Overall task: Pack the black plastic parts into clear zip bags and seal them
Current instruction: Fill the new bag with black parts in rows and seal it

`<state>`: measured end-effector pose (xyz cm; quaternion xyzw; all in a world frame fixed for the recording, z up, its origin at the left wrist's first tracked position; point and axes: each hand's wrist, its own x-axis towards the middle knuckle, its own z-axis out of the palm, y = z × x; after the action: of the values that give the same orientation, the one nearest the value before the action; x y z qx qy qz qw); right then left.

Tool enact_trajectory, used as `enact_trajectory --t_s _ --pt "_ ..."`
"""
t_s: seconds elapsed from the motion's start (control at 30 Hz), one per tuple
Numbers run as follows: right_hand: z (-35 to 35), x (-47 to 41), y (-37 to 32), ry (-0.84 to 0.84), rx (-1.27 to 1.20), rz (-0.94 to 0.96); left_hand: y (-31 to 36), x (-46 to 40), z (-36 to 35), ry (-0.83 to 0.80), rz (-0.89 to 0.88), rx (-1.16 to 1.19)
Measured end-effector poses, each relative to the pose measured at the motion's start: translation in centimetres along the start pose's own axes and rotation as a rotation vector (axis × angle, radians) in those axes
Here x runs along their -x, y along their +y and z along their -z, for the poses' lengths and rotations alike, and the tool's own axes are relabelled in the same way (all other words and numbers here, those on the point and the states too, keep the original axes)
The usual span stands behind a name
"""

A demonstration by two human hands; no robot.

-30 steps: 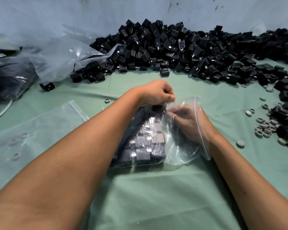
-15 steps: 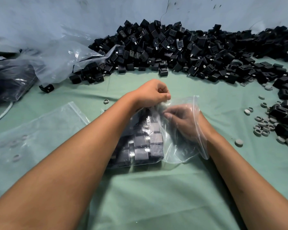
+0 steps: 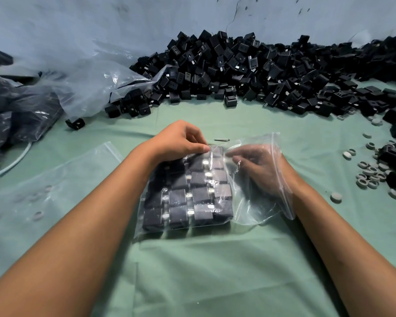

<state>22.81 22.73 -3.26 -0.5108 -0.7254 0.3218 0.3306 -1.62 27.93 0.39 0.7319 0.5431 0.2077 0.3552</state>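
A clear zip bag point(image 3: 254, 202) lies flat on the green cloth in front of me. Rows of black plastic parts point(image 3: 188, 195) fill its left half. My left hand point(image 3: 181, 138) pinches the bag's far edge from outside, just above the packed rows. My right hand point(image 3: 258, 165) is inside the bag's right half, seen through the plastic, with its fingers spread and pointing left toward the parts. A big heap of loose black parts point(image 3: 249, 69) stretches along the wall at the back.
A flat clear zip bag point(image 3: 55, 179) lies to the left. Large crumpled plastic bags point(image 3: 62, 88) holding dark parts sit at the back left. Grey rings and caps point(image 3: 370, 172) are scattered on the right beside more black parts. A small screw point(image 3: 221, 140) lies beyond the bag.
The bag has settled flatter, and the parts inside now lie in neat rows. My left hand has shifted slightly along the bag's far edge; my right hand stays inside the bag.
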Motion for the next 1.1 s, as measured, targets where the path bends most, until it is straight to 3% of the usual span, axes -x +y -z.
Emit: enact_trajectory --t_s 0.13,0.4,0.87,1.1 --pt "-0.2 -0.1 -0.3 -0.048 0.046 -0.007 0.0 0.3 -0.4 0.046 0.009 -0.035" --pt "-0.2 0.2 -0.3 -0.015 -0.048 0.005 -1.9 2.7 -0.7 0.330 0.011 -0.161" --pt "1.1 0.7 -0.6 -0.164 0.028 0.029 -2.2 3.9 -0.3 0.296 -0.051 -0.244" --pt "1.1 0.5 -0.6 -0.197 -0.013 0.054 -0.2 4.9 -2.4 0.235 -0.051 -0.440"
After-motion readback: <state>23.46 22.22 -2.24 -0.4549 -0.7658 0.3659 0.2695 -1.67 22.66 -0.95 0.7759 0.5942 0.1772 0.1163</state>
